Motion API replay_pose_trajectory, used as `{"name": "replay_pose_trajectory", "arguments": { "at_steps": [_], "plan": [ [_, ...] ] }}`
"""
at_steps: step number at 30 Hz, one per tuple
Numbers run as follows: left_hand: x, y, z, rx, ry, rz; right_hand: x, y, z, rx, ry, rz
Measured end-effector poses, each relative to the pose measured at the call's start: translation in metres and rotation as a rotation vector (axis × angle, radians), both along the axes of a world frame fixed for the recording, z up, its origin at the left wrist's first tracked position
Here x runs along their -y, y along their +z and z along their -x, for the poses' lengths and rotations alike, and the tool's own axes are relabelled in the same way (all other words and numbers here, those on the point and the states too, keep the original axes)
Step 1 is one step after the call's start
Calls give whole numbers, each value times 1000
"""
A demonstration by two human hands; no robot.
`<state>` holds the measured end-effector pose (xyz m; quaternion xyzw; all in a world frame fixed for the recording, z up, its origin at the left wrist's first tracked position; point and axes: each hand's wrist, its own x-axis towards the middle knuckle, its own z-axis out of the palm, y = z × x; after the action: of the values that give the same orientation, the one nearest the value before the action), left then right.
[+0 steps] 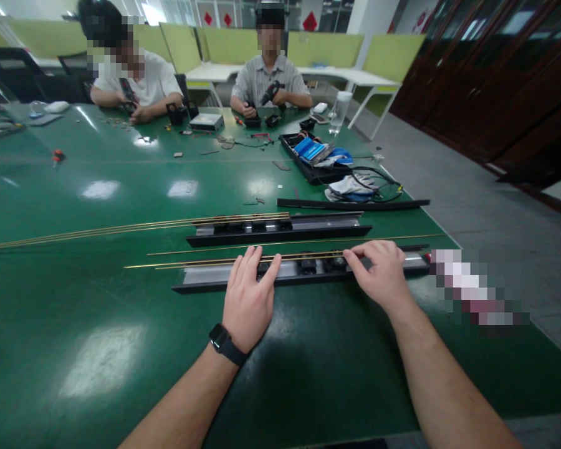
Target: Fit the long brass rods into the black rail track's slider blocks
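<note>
A long black-edged channel (206, 274) with a pale inner face lies crosswise in front of me, with several black blocks (307, 265) set in it. Thin brass rods (303, 255) run along its far side and stick out past its left end. My left hand (250, 296), wearing a black watch (220, 337), lies over the channel and rods with its fingers stretched out. At the rods' right part, the thumb and forefinger of my right hand (378, 271) are pinched together on the brass rods. Another single brass rod (182, 251) lies just beyond.
Behind sits a second channel (280, 234) with longer brass rods (98, 228) across it. Farther back are a black strip (355, 204), gloves (353, 187) and a black tray (290, 149). Two people work across the green table (121, 349); one holds a power drill (271, 92).
</note>
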<state>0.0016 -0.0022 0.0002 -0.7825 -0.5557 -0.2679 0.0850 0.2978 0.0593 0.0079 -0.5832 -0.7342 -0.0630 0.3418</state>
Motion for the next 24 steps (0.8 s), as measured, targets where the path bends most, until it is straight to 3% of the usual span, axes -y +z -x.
{"name": "replay_pose_trajectory", "arguments": {
  "at_steps": [24],
  "plan": [
    [0, 0, 0, 11, -2, -10, -2, -2, -7, -9, -19, -20]
  ]
}}
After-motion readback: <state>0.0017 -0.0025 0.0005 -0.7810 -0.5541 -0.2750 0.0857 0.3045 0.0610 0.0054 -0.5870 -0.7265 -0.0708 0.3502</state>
